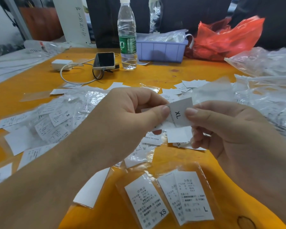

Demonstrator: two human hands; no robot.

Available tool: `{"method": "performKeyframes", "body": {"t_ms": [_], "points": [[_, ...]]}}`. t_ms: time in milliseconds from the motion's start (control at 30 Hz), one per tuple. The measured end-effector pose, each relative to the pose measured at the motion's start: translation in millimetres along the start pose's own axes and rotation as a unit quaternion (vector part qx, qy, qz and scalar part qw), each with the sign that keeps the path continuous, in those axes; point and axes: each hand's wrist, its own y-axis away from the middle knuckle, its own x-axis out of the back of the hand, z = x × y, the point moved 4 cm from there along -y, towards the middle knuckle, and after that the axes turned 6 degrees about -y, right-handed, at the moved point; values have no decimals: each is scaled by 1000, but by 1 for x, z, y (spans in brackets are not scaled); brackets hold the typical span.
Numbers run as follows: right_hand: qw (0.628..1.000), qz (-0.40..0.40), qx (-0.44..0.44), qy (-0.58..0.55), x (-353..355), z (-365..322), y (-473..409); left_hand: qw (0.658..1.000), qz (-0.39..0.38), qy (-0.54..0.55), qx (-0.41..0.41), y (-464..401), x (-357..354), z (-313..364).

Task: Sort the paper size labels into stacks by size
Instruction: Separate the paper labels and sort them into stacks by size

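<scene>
Both hands hold one white paper label printed XL (180,113) above the middle of the orange table (155,75). My left hand (122,123) pinches its left edge between thumb and fingers. My right hand (234,131) pinches its right edge. Near the front edge lie a label marked XS (147,199) and a small stack topped by a label marked L (191,195), each in clear plastic. A loose heap of mixed labels and clear sleeves (45,123) covers the table's left and middle, some showing M and S.
A water bottle (127,35), a phone (104,61) with a cable, and a white charger (62,64) stand at the back. A lavender bin (162,50), a red plastic bag (224,38) and clear bags (267,63) fill the back right.
</scene>
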Motion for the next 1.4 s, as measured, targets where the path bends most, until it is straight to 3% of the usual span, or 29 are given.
{"method": "performKeyframes", "body": {"t_ms": [200, 533, 733, 1033, 1400], "points": [[1000, -4, 2, 11, 0, 3, 0, 1000, 6, 2, 4, -1, 1, -4], [998, -45, 25, 36, -6, 1, 2, 994, -33, 62, 89, -4, -2, -12], [995, -54, 54, 64, -8, 0, 3, 999, -6, 35, 25, 0, -5, -6], [983, -57, 114, 131, -11, -5, 8, 998, 40, 15, 36, 0, -1, -5], [985, -70, 84, 136, -9, 0, 4, 998, 27, 49, -7, 2, -9, -2]]}}
